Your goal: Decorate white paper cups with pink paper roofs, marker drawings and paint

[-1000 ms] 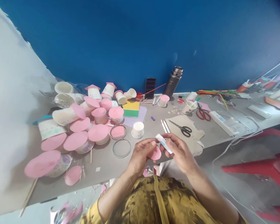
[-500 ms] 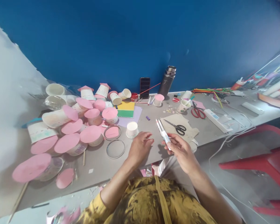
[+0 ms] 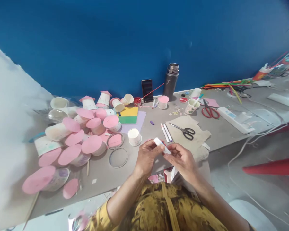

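Near the table's front edge, my left hand (image 3: 148, 156) grips the capped end of a white glue stick (image 3: 162, 146) with a faint blue label. Closed on its other end are the fingertips of my right hand (image 3: 181, 158). Two white markers (image 3: 166, 132) lie side by side just beyond the hands. To their right, black-handled scissors (image 3: 186, 131) rest on a beige cloth-like sheet (image 3: 197, 136). A white paper cup (image 3: 134, 137) stands just beyond my left hand.
Paper cups with pink discs (image 3: 92, 144) crowd the left side. Two grey rings (image 3: 118, 157) lie beside them. A phone (image 3: 147, 90) and a dark flask (image 3: 171, 81) stand by the blue wall. Red-handled scissors (image 3: 210, 111) and a white power strip (image 3: 234, 119) are right.
My left hand has come over to the right and taken hold of the glue stick with my right hand. The two markers, earlier at my right hand, now lie apart from it.
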{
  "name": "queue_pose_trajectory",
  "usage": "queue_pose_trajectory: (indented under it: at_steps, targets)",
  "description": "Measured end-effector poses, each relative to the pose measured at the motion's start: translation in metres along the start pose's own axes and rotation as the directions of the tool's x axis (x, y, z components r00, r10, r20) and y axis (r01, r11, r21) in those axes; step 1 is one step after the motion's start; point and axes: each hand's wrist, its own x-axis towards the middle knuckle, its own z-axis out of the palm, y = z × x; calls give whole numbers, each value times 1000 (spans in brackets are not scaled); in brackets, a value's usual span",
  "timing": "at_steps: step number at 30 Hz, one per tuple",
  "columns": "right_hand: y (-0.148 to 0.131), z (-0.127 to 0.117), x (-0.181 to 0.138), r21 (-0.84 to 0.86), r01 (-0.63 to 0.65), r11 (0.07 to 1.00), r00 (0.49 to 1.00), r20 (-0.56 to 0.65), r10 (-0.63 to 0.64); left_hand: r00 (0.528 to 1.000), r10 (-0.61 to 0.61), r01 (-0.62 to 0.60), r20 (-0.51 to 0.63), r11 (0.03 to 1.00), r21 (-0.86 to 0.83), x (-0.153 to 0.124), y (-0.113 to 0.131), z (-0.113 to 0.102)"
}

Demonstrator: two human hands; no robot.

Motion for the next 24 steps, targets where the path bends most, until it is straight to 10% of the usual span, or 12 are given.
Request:
queue_pose_trajectory:
  at_steps: [5,14,24]
  targets:
    - [5,-5,-1,-43,-92,995,996,8,92,1000,-16,16,6,1000,5,-2,4,-3]
    - [-3,9,3,369,-376,850,917,280,284,1000,-7,7,28,1000,18,-6,8,-14]
    - [7,13,2,120,-192,974,964,212,164,999,13,-12,-31,1000,10,-11,13,-14]
